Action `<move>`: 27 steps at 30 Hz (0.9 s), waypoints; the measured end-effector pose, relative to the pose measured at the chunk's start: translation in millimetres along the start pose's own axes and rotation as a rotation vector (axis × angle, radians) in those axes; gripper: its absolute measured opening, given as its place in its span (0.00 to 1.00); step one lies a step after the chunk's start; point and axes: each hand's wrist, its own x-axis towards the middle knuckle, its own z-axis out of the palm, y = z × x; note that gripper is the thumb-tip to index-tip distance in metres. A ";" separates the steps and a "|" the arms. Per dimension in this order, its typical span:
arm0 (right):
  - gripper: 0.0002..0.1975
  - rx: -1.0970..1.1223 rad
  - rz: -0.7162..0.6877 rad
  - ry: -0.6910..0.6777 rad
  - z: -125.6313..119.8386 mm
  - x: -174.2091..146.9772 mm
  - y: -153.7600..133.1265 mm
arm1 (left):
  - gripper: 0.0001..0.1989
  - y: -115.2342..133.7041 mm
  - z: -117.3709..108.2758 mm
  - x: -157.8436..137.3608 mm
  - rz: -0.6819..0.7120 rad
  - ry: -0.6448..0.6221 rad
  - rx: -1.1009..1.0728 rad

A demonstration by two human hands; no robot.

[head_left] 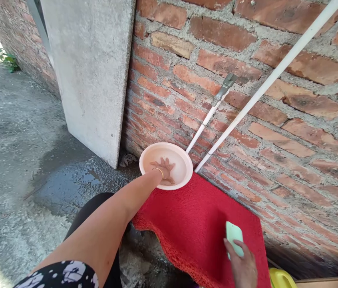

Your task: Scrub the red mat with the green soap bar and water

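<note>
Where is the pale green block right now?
In the head view's lower right, the pale green block is in the right hand, over the red mat.

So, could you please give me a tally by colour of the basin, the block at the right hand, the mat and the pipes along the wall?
White: 2 (pipes)
Pale pink: 1 (basin)
Pale green: 1 (block)
Red: 1 (mat)
Total: 5
</note>
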 end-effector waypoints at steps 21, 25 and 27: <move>0.24 0.101 -0.211 -0.231 75.3 -12.8 -80.7 | 0.59 -1.0 -1.7 -2.2 0.005 -0.006 -0.007; 0.33 0.010 -0.007 -0.161 38.0 16.2 -18.6 | 0.60 -1.2 -0.8 -0.7 0.004 -0.018 0.003; 0.36 -0.036 0.067 -0.131 18.6 27.5 10.9 | 0.60 -1.6 0.8 2.1 -0.001 -0.014 -0.013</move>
